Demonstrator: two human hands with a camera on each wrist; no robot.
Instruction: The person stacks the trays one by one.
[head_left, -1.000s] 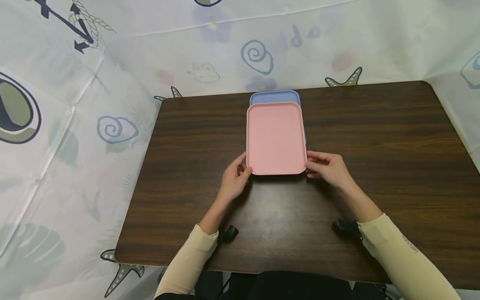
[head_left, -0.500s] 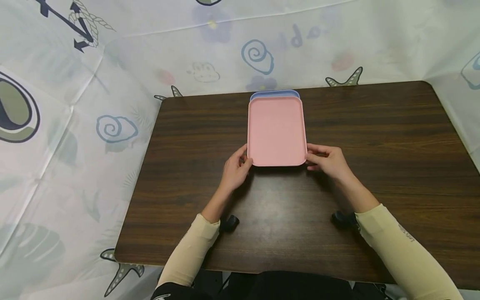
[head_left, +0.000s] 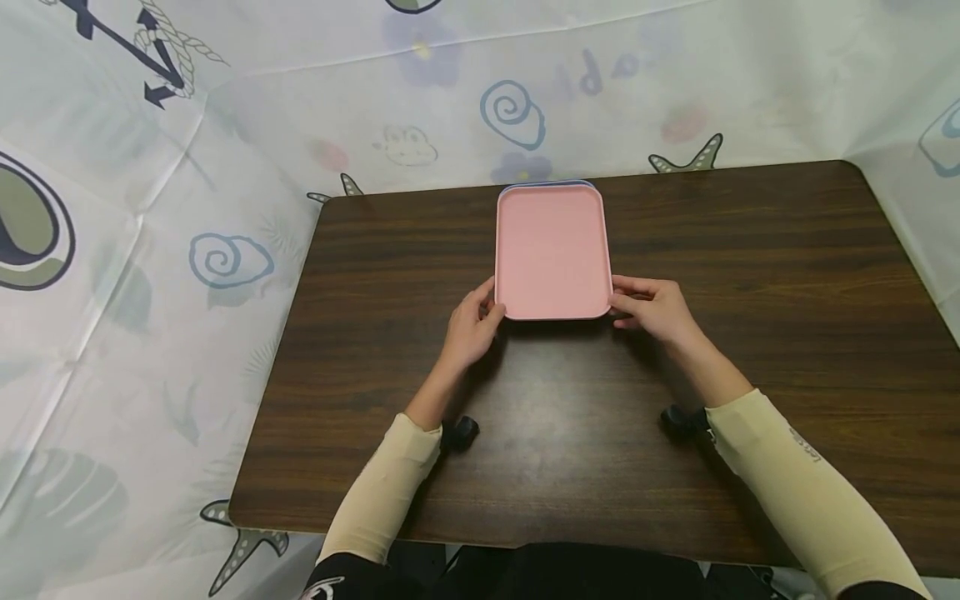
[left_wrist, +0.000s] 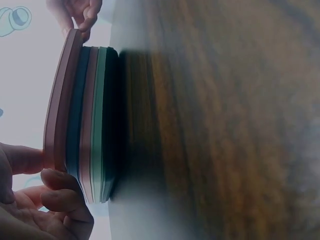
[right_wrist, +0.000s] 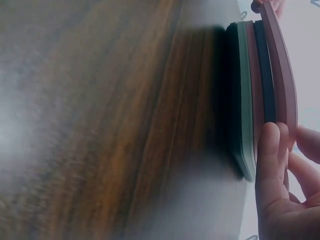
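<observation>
A pink rectangular tray [head_left: 553,250] with rounded corners lies over a stack of similar trays near the table's back edge. My left hand [head_left: 470,329] pinches its near left corner between thumb and fingers, and my right hand [head_left: 654,310] pinches the near right corner. In the head view only a thin rim of the blue tray [head_left: 547,182] shows behind it. From the side, the left wrist view shows the blue tray, another pink tray [left_wrist: 88,125] and a green tray [left_wrist: 98,125] beneath. The held tray's near side stands slightly off the stack.
The dark wood-grain table [head_left: 750,333] carries the stack, its back edge close behind the trays. A printed white cloth [head_left: 420,100] hangs behind and to the left. Black wrist cameras [head_left: 459,434] sit low over the tabletop.
Both hands have moved the pink tray away from the body, toward the table's back edge. It now covers nearly all of the blue tray, which showed a wider strip before.
</observation>
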